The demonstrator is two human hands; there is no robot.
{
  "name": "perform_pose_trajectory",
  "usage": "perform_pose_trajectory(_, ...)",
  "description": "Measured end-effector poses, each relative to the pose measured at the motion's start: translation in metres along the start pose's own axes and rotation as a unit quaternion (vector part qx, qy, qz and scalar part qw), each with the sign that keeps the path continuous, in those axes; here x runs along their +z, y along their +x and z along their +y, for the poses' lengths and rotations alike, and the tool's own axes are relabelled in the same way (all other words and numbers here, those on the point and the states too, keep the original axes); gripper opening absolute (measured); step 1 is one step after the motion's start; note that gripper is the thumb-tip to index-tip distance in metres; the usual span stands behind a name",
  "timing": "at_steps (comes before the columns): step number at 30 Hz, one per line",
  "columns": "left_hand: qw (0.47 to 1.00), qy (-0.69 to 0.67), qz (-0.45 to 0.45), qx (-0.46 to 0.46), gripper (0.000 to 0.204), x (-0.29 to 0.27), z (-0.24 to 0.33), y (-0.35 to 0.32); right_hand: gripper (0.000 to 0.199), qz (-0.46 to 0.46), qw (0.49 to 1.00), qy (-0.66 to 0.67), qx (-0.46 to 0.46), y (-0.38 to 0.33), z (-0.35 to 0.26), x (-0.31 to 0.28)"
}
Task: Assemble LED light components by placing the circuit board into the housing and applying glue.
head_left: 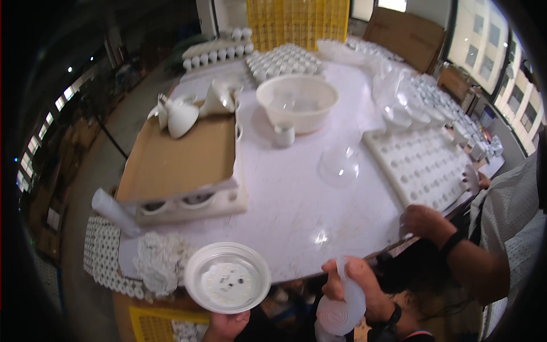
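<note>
White lamp bowl (194,283) gripped by left hand (227,325) at table's (285,222) near edge; circuit board (229,285) already inside, top uncovered; right hand (366,283) clamped on cloudy plastic piece (340,315), apart from bowl.

Both hands are up in front of the body, at the near edge of the worktop (285,228) and well apart. The left hand (228,326) is lower, short of that edge and left of its middle; it grips from beneath, its thumb side uppermost, and its wrist is cut off by the lower border. The right hand (370,290) is slightly higher, right by the edge, its fingers bent around what it holds. A dark band (393,320) circles the right wrist, and the forearm (407,326) slants in from the lower right.
</note>
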State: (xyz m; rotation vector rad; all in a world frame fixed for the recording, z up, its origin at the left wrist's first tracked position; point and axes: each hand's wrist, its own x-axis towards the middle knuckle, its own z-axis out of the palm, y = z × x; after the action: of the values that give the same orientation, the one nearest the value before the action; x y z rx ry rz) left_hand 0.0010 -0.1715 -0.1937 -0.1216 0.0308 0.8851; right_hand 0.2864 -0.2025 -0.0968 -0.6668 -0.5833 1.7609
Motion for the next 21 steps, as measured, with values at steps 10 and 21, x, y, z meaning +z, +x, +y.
perform_pose_trajectory(10,0.752,0.65,0.044,-0.101,0.041,0.021,-0.084,0.188,0.043,-0.019,0.99,0.008,-0.141,-0.02,0.017,-0.059)
perform_pose_trajectory(21,0.48,0.875,-0.048,0.05,0.035,0.042,-0.043,0.171,0.043,0.194,0.971,0.089,-0.107,0.046,0.002,-0.073)
